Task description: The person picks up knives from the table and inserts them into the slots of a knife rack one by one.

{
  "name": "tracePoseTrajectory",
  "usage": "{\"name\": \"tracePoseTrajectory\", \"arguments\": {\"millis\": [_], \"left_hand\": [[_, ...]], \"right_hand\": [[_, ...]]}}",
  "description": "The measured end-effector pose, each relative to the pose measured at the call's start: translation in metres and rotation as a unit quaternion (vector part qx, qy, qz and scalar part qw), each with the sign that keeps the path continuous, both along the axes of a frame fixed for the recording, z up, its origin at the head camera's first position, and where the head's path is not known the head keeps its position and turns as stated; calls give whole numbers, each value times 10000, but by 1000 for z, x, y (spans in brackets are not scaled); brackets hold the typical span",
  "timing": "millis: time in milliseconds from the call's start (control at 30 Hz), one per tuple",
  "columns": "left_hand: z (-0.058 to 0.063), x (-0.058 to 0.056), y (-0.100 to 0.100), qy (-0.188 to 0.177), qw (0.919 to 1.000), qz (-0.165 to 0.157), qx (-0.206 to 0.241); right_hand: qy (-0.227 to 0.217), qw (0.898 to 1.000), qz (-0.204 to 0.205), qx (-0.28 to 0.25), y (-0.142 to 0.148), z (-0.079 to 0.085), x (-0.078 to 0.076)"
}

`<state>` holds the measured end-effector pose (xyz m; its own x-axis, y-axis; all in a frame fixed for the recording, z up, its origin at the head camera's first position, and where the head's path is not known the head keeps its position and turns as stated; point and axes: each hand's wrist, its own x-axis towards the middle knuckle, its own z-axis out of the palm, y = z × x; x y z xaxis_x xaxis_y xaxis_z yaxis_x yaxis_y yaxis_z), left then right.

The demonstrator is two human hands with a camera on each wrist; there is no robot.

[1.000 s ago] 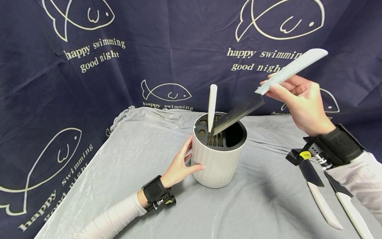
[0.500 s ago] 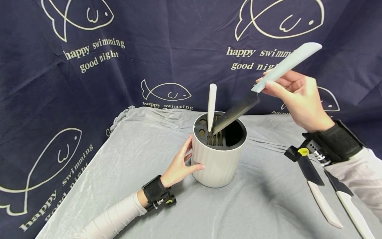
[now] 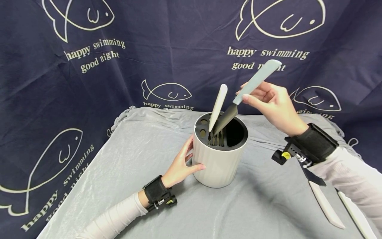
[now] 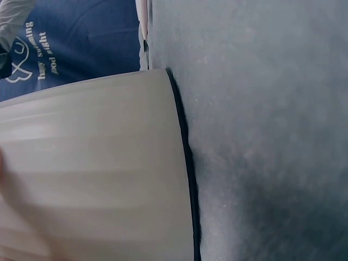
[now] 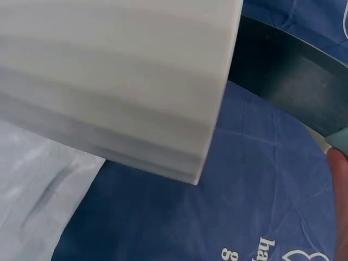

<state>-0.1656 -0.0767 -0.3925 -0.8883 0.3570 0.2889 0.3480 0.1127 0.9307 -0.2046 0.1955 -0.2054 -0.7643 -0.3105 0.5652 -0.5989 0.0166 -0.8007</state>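
Note:
A white ribbed knife holder (image 3: 218,166) with a black slotted top stands upright on the grey cloth. Against its left side is my left hand (image 3: 179,167), fingers behind and thumb at the front, gripping it. My right hand (image 3: 273,103) pinches a light-blue-handled knife (image 3: 258,79) near the base of the handle. That knife slants down to the left, its tip at the slots. Beside it a white-handled knife (image 3: 219,106) sits in a slot, leaning right. In the right wrist view, the dark blade (image 5: 288,70) runs behind the holder's rim (image 5: 217,125); the left wrist view shows the holder's wall (image 4: 98,163).
Two more knives lie at the right, one with a pinkish handle (image 3: 325,204) and one with a white handle (image 3: 355,214), their blades partly hidden under my right forearm. A dark blue printed curtain (image 3: 179,49) hangs behind the grey cloth (image 3: 143,139).
My right hand has moved left and lower, bringing the light-blue-handled knife steeper, with less blade showing. The white-handled knife in the holder now tilts right. My left hand stays on the holder.

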Motion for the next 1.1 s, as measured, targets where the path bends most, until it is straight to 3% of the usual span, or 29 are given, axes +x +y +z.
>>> {"name": "tracePoseTrajectory", "arguments": {"millis": [400,667,1100], "left_hand": [[0,0,0,16,10000,-22,10],[-1,-1,0,47,10000,-19,11],[0,0,1,115,9999,-19,39]], "right_hand": [[27,9983,-284,504,-11,-21,-3],[-25,9866,-841,1401,-19,-32,-1],[-100,9802,-740,1833,-28,-50,-4]]}}
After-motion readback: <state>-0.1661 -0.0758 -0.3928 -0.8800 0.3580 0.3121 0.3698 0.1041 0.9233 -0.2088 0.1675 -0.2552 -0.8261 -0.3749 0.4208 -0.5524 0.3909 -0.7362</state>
